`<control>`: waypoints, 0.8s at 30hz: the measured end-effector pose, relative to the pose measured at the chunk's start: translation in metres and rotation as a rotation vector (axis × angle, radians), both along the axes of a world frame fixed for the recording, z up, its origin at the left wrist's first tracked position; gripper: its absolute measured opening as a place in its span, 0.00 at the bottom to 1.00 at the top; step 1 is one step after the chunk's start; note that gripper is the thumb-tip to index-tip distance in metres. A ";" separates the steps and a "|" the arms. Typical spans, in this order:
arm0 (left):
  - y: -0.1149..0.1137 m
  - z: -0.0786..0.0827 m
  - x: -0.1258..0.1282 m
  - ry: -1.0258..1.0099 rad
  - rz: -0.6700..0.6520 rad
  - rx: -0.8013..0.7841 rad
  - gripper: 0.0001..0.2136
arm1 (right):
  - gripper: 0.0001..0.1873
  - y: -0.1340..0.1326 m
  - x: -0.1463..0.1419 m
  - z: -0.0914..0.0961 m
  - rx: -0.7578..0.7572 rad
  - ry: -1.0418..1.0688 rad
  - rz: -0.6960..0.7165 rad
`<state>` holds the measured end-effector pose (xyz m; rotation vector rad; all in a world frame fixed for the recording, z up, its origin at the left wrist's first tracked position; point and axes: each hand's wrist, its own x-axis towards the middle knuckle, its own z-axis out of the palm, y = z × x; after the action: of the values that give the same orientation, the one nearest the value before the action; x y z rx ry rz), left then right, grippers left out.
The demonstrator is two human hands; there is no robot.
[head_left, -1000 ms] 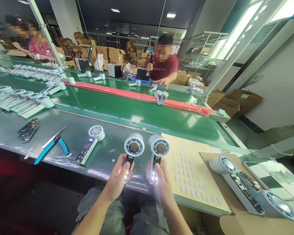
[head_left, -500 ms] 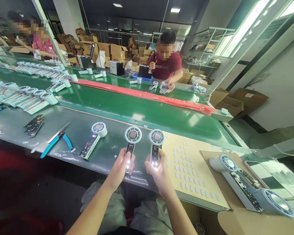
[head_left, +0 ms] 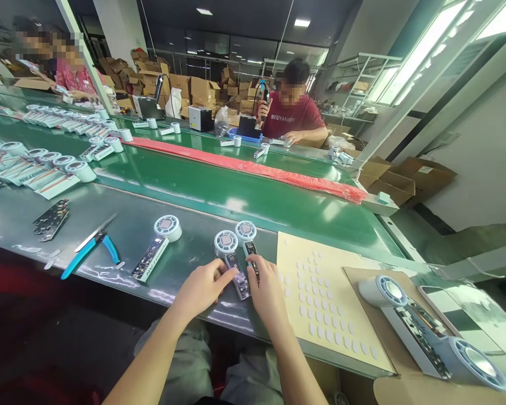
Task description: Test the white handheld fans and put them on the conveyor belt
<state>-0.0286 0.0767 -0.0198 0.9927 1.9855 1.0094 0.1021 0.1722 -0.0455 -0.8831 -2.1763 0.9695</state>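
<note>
From over the person's shoulder, two small handheld fans lie flat on the grey, glossy bench top, side by side and touching. Each has a round white plastic head with a ribbed ring and a slim handle left open, showing a dark circuit strip. The left hand rests with its fingers curled down on the handle of the left fan; the right hand lies cupped over the handle of the right fan. Both press on the handles rather than wrap around them.

Half a second ago both fans were held up off the bench, heads facing the camera and a bright light glowing at each handle; now they are down on the surface and no glow shows.

Just right of the fans lies a tan card sheet dotted with rows of small pale pads. Left of them sits a third fan, and farther left the blue-handled pliers. Beyond the fans runs the green conveyor belt, and across it a co-worker in a red shirt sits at work.
</note>
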 end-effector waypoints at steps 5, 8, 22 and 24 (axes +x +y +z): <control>-0.030 -0.017 -0.005 0.613 0.191 0.370 0.06 | 0.16 -0.012 -0.001 0.008 0.227 -0.287 0.003; -0.057 -0.028 -0.021 1.020 0.442 0.529 0.08 | 0.19 -0.017 -0.001 0.008 0.324 -0.468 0.001; -0.081 -0.036 -0.084 0.837 0.522 0.087 0.19 | 0.23 0.106 -0.017 0.027 0.325 -0.377 0.014; -0.077 -0.035 -0.085 0.854 0.505 0.083 0.19 | 0.22 0.153 -0.043 0.036 0.329 -0.479 -0.083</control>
<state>-0.1140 -0.0003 -0.0551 1.1019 3.0310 1.0183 0.0592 0.3255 -0.0093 -1.1124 -2.5688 0.3592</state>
